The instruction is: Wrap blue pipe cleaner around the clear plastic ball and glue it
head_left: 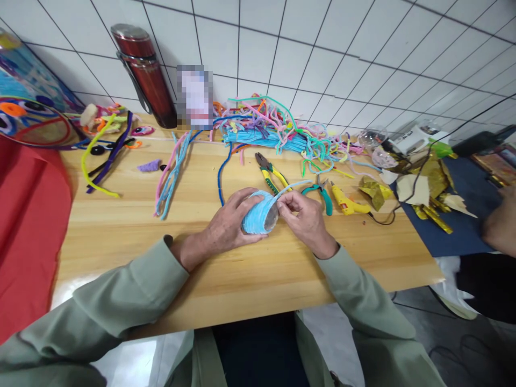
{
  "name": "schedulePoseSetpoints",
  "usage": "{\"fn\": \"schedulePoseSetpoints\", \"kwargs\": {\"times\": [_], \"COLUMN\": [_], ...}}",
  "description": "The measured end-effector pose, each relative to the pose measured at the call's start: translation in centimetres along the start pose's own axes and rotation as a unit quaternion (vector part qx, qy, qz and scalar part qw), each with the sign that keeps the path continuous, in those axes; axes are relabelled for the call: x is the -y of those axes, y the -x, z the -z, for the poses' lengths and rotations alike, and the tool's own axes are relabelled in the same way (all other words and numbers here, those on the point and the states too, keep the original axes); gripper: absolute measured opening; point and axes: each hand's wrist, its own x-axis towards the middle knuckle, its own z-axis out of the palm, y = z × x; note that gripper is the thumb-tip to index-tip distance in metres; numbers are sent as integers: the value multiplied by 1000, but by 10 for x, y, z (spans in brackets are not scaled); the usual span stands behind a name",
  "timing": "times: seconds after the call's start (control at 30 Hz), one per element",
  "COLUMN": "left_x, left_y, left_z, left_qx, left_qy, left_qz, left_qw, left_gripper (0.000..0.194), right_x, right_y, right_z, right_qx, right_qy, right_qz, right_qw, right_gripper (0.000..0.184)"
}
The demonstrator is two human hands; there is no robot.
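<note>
A short hollow cylinder [258, 214], wrapped round with light-blue pipe cleaner, lies tilted in my left hand [230, 217], whose fingers curl over its top and underside. The open end of the cylinder faces right. My right hand [303, 215] pinches a light-blue pipe cleaner [296, 184] at that end, and its loose tip sticks out to the upper right. Just beyond my hands lie yellow-and-black pliers [271, 173], teal-handled cutters [322, 194] and a yellow glue gun [347, 201].
Behind is a heap of coloured pipe cleaners [266, 137]. At the left are a red thermos [147, 75], pink and blue pipe cleaners [172, 177] and red cloth [32, 226]. Gold scraps [433, 180] lie right, near another person's hand [500, 223]. A black cord [415, 180] trails from the glue gun.
</note>
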Motion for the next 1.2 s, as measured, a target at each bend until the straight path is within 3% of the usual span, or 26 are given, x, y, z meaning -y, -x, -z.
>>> {"fn": "schedulePoseSetpoints", "kwargs": {"times": [0.2, 0.8, 1.03, 1.2], "left_x": [-1, -1, 1, 2], "left_y": [-2, -1, -1, -2], "left_z": [2, 1, 0, 1], "left_qx": [-9, -10, -22, -17], "left_qy": [14, 3, 8, 15], "left_qz": [7, 0, 19, 28], "left_qw": [1000, 1000, 1000, 999], "left_gripper": [98, 100, 98, 99], "right_x": [2, 1, 10, 14], "right_y": [0, 0, 0, -1], "right_z": [2, -3, 2, 8], "right_qx": [8, -7, -11, -5], "right_qy": [-18, 11, -35, -187], "right_qz": [-28, 5, -56, -120], "right_qw": [999, 1000, 998, 975], "right_gripper": [9, 10, 12, 15]}}
